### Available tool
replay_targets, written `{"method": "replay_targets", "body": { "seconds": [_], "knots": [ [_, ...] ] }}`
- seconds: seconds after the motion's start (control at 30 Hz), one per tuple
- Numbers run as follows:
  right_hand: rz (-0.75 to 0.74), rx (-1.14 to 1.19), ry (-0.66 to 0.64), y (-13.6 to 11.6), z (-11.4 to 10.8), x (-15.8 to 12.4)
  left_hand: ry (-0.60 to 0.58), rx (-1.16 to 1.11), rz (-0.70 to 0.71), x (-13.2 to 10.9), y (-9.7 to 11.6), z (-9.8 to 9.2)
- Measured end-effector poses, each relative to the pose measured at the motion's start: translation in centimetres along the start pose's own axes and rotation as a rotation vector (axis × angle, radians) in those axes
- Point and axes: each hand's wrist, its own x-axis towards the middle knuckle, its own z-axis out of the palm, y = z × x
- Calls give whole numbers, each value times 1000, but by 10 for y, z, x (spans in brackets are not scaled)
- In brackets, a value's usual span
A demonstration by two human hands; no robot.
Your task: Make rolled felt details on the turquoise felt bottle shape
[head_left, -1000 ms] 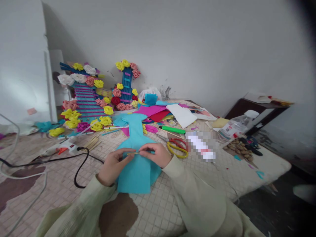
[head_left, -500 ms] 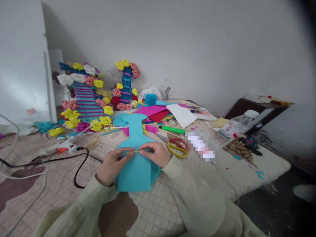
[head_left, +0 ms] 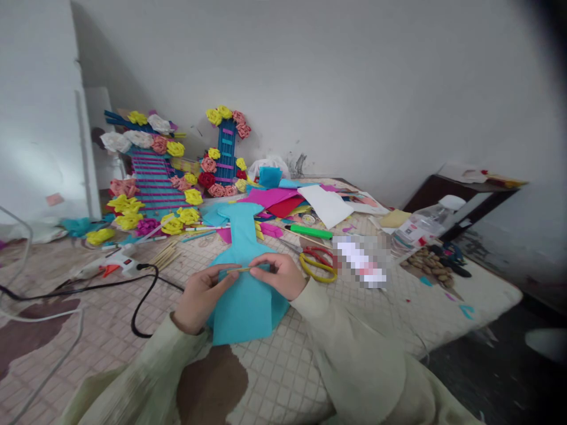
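With my left hand (head_left: pixel 197 300) and right hand (head_left: pixel 284 276), I am pinching a thin stick (head_left: pixel 239 270), apparently keeping it level across blue paper (head_left: pixel 243 319).

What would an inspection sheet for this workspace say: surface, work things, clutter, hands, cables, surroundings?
Surface: patterned table cover showing brown patches.
Work things: thin stick held over blue paper.
Clutter: scissors, green marker, white sheet, plastic bottle.
Hands: left hand and right hand both pinch the stick.
Cables: black cable curving beside the left hand; white cable farther left.
Surroundings: grey wall behind; flower-trimmed structures near it.
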Motion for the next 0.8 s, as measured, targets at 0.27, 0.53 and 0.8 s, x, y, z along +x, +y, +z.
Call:
{"method": "replay_targets", "body": {
  "seconds": [0.27, 0.53, 0.8],
  "knots": [
    [12, 32, -14, 0, 0, 0, -4, -8, -17, -1, -1, -1],
    [31, 56, -23, 1, 1, 1, -4, -38, -20, 2, -4, -2],
    [28, 35, -16, 1, -1, 0, -6, -19, -15, 3, -7, -3]
  ]
}}
